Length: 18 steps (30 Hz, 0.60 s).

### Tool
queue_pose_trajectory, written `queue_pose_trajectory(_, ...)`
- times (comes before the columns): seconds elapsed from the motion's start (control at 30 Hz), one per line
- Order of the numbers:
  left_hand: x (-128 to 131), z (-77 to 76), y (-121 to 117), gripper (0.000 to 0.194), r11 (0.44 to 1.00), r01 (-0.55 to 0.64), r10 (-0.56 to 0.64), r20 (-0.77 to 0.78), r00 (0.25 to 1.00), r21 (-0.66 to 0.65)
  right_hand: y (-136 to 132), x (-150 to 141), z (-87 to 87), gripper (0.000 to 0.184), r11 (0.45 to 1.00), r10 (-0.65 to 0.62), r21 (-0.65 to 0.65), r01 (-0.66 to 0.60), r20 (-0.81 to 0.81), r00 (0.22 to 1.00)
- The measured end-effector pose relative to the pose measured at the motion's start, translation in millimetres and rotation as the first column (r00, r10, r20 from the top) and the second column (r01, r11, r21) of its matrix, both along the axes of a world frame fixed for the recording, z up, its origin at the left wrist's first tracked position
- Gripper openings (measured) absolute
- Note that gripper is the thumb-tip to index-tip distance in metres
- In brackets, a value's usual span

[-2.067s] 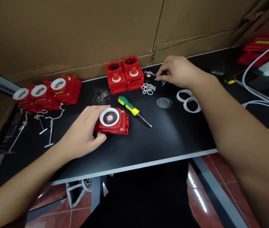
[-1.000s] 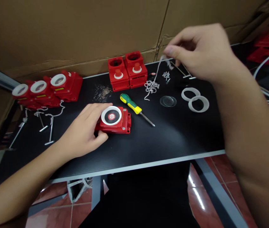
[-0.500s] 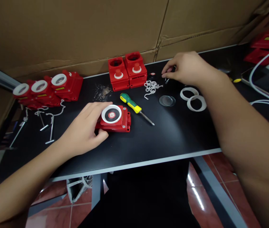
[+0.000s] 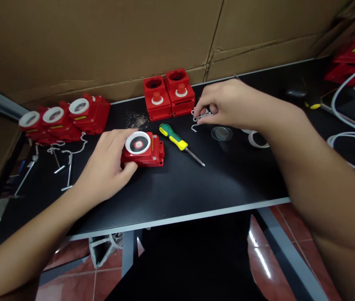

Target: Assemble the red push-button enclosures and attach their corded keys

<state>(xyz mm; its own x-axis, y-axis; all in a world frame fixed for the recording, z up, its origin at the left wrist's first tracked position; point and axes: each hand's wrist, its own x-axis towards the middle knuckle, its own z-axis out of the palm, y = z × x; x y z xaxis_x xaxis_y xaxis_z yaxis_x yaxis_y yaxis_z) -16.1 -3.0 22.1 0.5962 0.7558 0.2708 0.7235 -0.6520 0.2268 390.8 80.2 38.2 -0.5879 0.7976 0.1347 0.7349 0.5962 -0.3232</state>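
Red box (image 4: 153, 157) stays clasped in left hand (image 4: 106, 163); half-curled right hand (image 4: 226, 102), hold unclear, has reached white cord (image 4: 208, 113).

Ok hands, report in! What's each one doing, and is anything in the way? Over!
Left grip on red box. Right grip at white cord, hold unclear. Box on black table. Screwdriver between box and cord, possibly in the way.

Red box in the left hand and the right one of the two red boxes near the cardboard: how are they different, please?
The held box has a white ring around a black disc; the back box has a dark round opening without white rim. The left hand grips the held box, while the back box stands beside another red box. Both have red bodies.
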Motion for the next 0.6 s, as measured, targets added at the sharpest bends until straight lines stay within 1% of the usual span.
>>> queue_pose_trajectory(0.07,-3,-6.2,1,0.059,0.997,0.019,-0.021,0.024,0.999,0.076,0,-8,-7.7,0.01,1.0,0.03,0.004,-0.03,0.048,0.998)
queue_pose_trajectory(0.13,-6,-10.7,2,0.063,0.986,0.012,-0.022,0.059,0.998,0.166,0,-14,-12.9,0.012,0.999,0.043,0.0,-0.043,0.077,0.996)
queue_pose_trajectory(0.23,-7,-10.1,1,0.073,0.969,0.027,-0.05,0.09,0.995,0.247,-7,-20,-9.9,0.014,0.999,0.037,0.032,-0.038,0.056,0.998)
queue_pose_trajectory(0.27,-6,-7.9,0,0.073,0.959,0.042,-0.074,0.105,0.992,0.282,-11,-22,-6.0,0.014,0.998,0.034,0.048,-0.035,0.015,0.999)
queue_pose_trajectory(0.33,-3,-1.7,-4,0.069,0.927,0.079,-0.141,0.143,0.98,0.367,-22,-27,4.3,0.015,0.998,0.032,0.052,-0.026,-0.124,0.992)
queue_pose_trajectory(0.4,2,4.2,-8,0.06,0.884,0.144,-0.237,0.16,0.958,0.444,-35,-32,14.3,0.013,0.999,0.031,-0.023,-0.039,-0.27,0.962)
queue_pose_trajectory(0.47,6,7.8,-12,0.052,0.82,0.218,-0.34,0.143,0.929,0.53,-46,-40,20.6,0.013,0.992,0.056,-0.089,-0.093,-0.35,0.935)
queue_pose_trajectory(0.5,8,8.5,-14,0.049,0.796,0.256,-0.379,0.121,0.918,0.549,-51,-44,21.6,0.014,0.986,0.085,-0.102,-0.133,-0.375,0.923)
queue_pose_trajectory(0.53,9,8.5,-15,0.045,0.777,0.291,-0.41,0.097,0.907,0.559,-56,-49,21.3,0.015,0.979,0.125,-0.101,-0.178,-0.396,0.91)
queue_pose_trajectory(0.6,11,7.2,-19,0.039,0.766,0.344,-0.442,0.057,0.895,0.543,-63,-61,17.2,0.017,0.96,0.215,-0.068,-0.27,-0.436,0.874)
